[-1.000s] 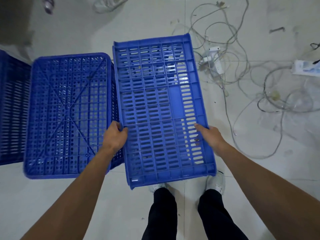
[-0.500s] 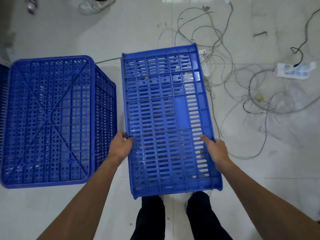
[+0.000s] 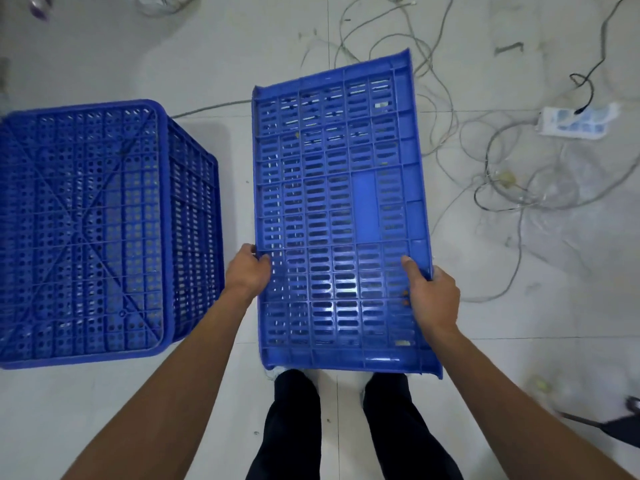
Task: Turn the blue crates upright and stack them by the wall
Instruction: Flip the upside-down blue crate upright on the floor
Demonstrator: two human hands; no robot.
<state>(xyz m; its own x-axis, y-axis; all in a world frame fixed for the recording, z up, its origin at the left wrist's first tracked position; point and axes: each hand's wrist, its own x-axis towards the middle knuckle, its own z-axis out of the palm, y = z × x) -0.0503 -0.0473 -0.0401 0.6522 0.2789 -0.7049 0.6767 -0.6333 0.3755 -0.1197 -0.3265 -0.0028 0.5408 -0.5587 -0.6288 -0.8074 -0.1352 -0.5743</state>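
Observation:
I hold a blue slotted crate [image 3: 337, 216] in the air in front of me, one long slotted side facing up, above my feet. My left hand [image 3: 247, 271] grips its left edge, thumb on top. My right hand [image 3: 431, 299] grips its right edge, thumb lying on the slotted face. A second blue crate [image 3: 86, 230] sits upside down on the floor to the left, its perforated bottom facing up, apart from the one I hold.
Tangled grey cables [image 3: 502, 174] spread over the pale tiled floor at the right and top. A white power strip [image 3: 575, 121] lies at the upper right. A dark object [image 3: 623, 424] pokes in at the lower right edge. My legs [image 3: 346, 427] stand below the crate.
The held crate has moved right, away from the upside-down crate, opening a strip of floor between them. Its far end has swung right. Both hands keep their grip.

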